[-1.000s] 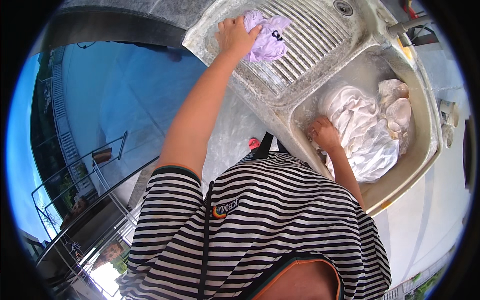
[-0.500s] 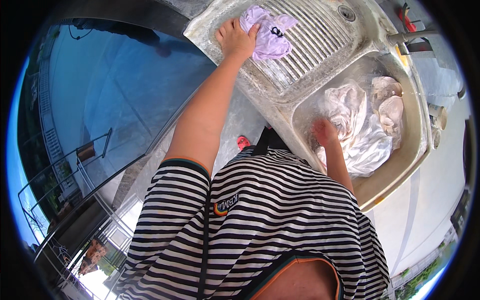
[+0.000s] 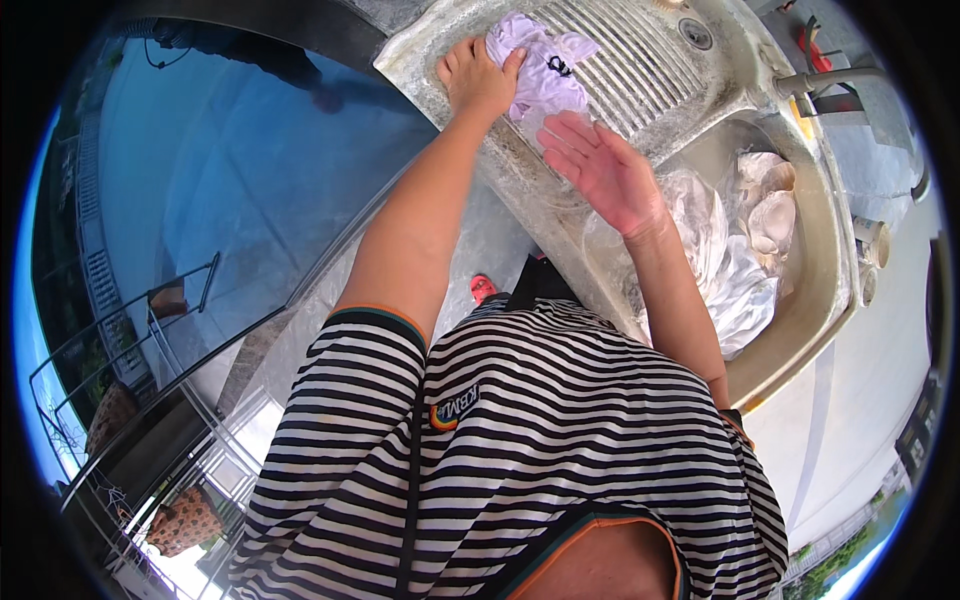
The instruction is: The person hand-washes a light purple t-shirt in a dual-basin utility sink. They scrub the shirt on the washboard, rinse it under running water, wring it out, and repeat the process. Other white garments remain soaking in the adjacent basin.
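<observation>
Head view looks down on an outdoor stone wash sink [image 3: 455, 40] with one ribbed washboard [image 3: 640, 60] at its far side and one deeper basin [image 3: 815, 290] to the right. Left of the sink lies a wide blue floor [image 3: 200, 200], with a metal rack [image 3: 130, 350] near the lower left. One tap [image 3: 835, 80] reaches over the basin's far corner.

A heap of white laundry [image 3: 735, 260] fills the basin; how many pieces it holds cannot be told. One pale purple garment [image 3: 545, 65] lies bunched on the washboard near its left edge.

Two hands show, both the person's own. The left hand [image 3: 480, 80] lies flat with fingers spread, pressing on the left part of the purple garment at the washboard's left edge. The right hand [image 3: 600, 170] hangs open, palm showing and fingers loosely spread, holding nothing, just beside the garment's near edge, above the rim between washboard and basin.

One red shoe [image 3: 483, 288] shows on the ground beneath the sink's near edge.
</observation>
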Motion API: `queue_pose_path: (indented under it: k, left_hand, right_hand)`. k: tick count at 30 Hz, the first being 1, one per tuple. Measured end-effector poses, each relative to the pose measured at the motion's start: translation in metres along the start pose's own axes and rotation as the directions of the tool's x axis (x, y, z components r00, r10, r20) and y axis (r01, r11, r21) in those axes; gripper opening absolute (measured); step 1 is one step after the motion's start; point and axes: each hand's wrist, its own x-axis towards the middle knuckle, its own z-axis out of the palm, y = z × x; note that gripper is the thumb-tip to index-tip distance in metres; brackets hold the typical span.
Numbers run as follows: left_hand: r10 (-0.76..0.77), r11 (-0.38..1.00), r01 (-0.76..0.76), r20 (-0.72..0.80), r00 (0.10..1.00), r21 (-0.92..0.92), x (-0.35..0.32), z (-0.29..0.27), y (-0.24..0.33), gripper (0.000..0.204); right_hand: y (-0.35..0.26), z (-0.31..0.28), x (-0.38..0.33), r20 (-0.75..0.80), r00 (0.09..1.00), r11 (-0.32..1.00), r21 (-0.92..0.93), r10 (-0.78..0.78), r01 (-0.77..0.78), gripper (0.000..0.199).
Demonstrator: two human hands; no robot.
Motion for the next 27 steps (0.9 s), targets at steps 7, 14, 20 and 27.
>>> queue_pose_path:
  k: [7,14,20,27]
  left_hand:
    - [0.021,0.999,-0.021,-0.012,1.000,0.024,0.000,0.005,0.000,0.076]
    - [0.015,0.999,-0.013,-0.025,1.000,0.051,-0.001,0.005,-0.007,0.075]
    - [0.000,0.998,0.000,-0.004,1.000,0.056,-0.003,0.004,-0.005,0.076]
    - [0.047,0.999,-0.045,-0.097,0.994,0.023,0.002,0.009,-0.003,0.073]
  right_hand:
    - [0.016,-0.103,-0.051,-0.452,0.854,0.962,-0.204,-0.256,0.181,0.042]
    - [0.065,-0.256,-0.079,-0.682,0.720,0.979,0.202,0.126,0.020,0.024]
    - [0.051,-0.184,-0.070,-0.485,0.872,0.864,0.464,0.063,0.195,0.019]
    - [-0.010,0.010,-0.003,0.111,0.987,0.988,0.119,-0.117,0.103,0.048]
